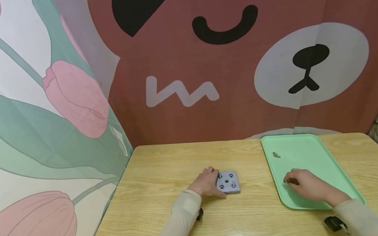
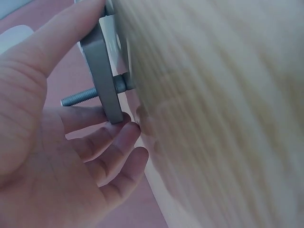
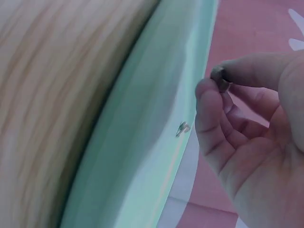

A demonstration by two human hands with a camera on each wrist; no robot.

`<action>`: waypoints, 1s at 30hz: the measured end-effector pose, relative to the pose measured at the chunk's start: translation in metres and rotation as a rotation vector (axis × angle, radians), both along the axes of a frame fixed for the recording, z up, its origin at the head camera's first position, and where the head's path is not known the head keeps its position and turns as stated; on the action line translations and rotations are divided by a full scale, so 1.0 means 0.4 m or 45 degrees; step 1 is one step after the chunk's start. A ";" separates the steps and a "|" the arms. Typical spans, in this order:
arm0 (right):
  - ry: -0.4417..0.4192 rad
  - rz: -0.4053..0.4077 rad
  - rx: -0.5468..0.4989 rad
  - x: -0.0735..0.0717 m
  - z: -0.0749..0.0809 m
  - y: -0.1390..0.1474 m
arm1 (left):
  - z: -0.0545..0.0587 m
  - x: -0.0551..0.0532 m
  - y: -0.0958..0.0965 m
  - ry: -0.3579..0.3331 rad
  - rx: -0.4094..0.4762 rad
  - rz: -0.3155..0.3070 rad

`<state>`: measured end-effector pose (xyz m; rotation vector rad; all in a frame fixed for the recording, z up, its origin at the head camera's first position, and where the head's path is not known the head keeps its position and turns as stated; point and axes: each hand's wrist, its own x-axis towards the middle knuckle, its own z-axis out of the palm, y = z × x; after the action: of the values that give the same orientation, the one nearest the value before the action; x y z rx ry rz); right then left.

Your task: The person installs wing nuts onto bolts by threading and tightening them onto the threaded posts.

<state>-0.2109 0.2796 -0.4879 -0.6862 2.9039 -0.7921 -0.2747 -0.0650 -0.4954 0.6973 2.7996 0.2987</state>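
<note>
My left hand (image 1: 207, 183) holds a square grey metal plate (image 1: 229, 175) by its edges, thumb on the near side and fingers at the far side. The plate has several holes, and bolts stand up from it. In the left wrist view a threaded bolt (image 2: 80, 97) passes through the plate, its thicker end facing the table. Over the green tray (image 1: 311, 146), my right hand (image 1: 308, 184) pinches a small metal nut (image 3: 218, 78) between thumb and fingertips, partly covered by them. Another small brass-coloured piece (image 1: 276, 155) lies on the tray's left part.
The tray lies on the right side of the wooden table (image 1: 167, 168), its raised rim all around. Printed cloths (image 1: 238, 116) hang behind the table and along its left side. A black strap piece (image 1: 334, 223) is on the right wrist.
</note>
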 end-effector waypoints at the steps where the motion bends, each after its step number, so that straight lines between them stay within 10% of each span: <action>1: -0.015 -0.025 -0.017 0.001 0.002 -0.004 | 0.000 0.000 0.001 -0.001 0.003 0.002; 30: -0.086 -0.104 -0.294 -0.012 0.016 -0.109 | 0.008 0.030 0.021 -0.016 -0.017 -0.049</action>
<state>-0.2158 0.2358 -0.4815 -0.5471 2.8227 -1.1495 -0.2626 -0.0567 -0.4924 0.7423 2.7706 0.2764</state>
